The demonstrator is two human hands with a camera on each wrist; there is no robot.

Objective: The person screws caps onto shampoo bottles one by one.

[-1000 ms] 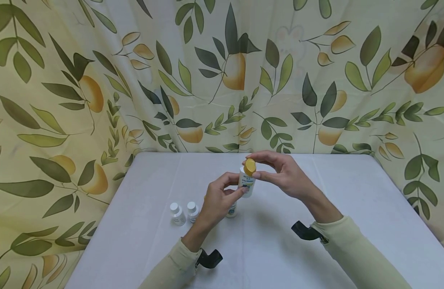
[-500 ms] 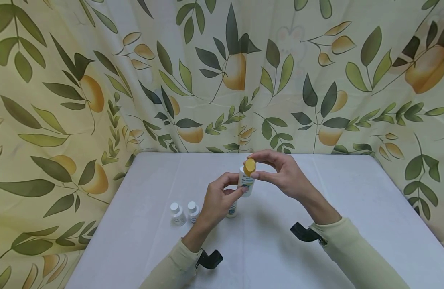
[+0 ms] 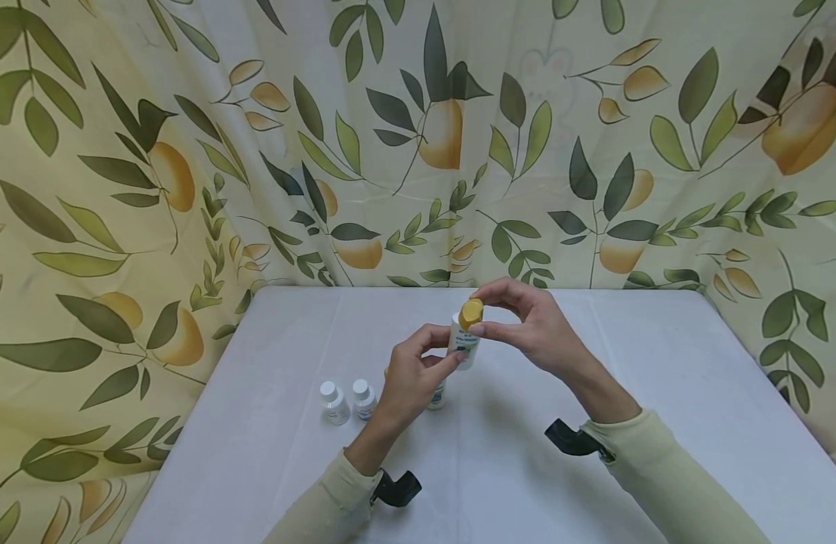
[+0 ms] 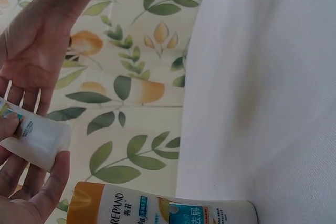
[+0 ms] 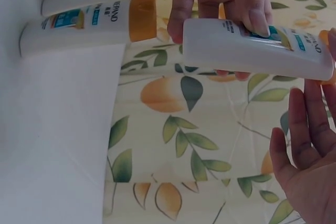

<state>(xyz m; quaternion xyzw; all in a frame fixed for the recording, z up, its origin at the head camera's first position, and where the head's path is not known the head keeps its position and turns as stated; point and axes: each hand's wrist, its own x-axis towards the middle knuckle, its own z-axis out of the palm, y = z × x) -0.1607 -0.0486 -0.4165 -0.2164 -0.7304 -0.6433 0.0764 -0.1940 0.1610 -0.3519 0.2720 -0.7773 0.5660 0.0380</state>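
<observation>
A white shampoo bottle with a golden-yellow cap is held up above the table, tilted in the head view. My left hand grips its body, thumb across the printed label. At the top, my right hand pinches the cap between thumb and fingers. The right wrist view shows the bottle's smooth white base pointing left, with the cap partly cut off at the frame edge. Behind the left hand stands another shampoo bottle, mostly hidden; its orange cap shows in the left wrist view.
Two small white-capped bottles, one on the left and one beside it, stand left of the left hand. Two orange-capped shampoo bottles stand close together in the right wrist view. A leaf-patterned curtain borders the white table.
The right hand's fingers have shifted very slightly upward at the cap. The left hand keeps its grip on the bottle almost without movement.
</observation>
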